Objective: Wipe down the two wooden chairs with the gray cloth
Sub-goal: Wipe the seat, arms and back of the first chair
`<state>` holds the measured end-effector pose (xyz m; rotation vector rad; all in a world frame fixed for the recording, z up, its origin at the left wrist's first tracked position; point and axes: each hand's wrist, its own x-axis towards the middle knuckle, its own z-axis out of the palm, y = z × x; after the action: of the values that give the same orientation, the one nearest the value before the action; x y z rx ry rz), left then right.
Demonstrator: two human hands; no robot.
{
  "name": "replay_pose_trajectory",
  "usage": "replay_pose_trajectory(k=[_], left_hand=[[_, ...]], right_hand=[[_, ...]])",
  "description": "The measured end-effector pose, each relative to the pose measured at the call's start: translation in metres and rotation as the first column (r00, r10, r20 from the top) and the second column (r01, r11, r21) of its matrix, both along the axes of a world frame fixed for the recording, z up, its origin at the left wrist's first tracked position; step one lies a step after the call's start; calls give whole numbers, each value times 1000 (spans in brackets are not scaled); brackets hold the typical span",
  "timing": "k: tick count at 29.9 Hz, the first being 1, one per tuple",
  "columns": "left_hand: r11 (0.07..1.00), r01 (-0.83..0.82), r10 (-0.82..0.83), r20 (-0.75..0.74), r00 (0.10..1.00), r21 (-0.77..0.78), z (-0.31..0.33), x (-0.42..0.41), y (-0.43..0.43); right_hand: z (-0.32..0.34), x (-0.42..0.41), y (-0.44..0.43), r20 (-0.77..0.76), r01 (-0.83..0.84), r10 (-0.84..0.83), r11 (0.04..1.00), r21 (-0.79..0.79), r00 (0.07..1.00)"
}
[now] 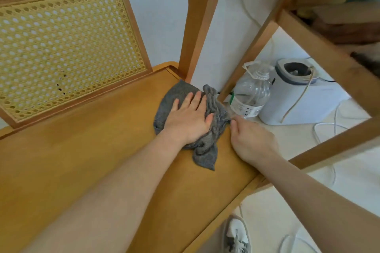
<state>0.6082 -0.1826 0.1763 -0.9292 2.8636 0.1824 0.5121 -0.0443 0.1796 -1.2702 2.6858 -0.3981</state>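
A wooden chair (86, 150) with a woven cane back (61, 47) fills the left and middle of the view. The gray cloth (205, 154) lies crumpled on the seat's far right corner. My left hand (188, 117) presses flat on the cloth with fingers spread. My right hand (253, 139) rests on the seat's right edge, its fingertips pinching the cloth's right side. Wooden bars of a second piece of furniture (320, 47), possibly the other chair, cross the upper right.
A clear plastic bottle (250, 92) and a white appliance (296, 96) stand on the white floor just right of the seat, with several cables (329, 129) around them. A white shoe (236, 236) shows at the bottom. A white wall is behind the chair.
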Motion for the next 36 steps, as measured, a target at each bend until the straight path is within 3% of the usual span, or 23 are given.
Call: replay_pose_trajectory(k=[4,7,9,11,14,21,26,31,36], left_hand=[[985,166,-167,-31,985,-40,4,37,59],[963,267,-268,-29,963,-32,6,64,82],[985,174,-174,-56,983,-5,5,71,60],[996,-82,85,-72,994,43,2,80,19],[934,-353,354,-25,935,54,0,104,-15],[924,-374,378,-36,925,78,1,126,102],[970,-222,230,-79,970,104,6,94,174],[991,-137,136,-91,987,-4,1,170,187],[962,-263,266,29,963,-73,5,280,192]], right_hand=[[0,-1,3,72,65,-50,975,-214,996],[4,2,3,126,71,-37,959,-274,991],[9,4,4,143,49,-14,968,-246,990],[10,6,6,163,31,5,975,-218,987],[7,4,6,133,17,10,980,-198,991],[3,1,3,92,6,6,991,-130,996],[10,11,14,48,-28,36,989,-142,998],[28,64,13,-105,-318,304,934,-161,947],[33,145,23,11,-655,657,752,-74,754]])
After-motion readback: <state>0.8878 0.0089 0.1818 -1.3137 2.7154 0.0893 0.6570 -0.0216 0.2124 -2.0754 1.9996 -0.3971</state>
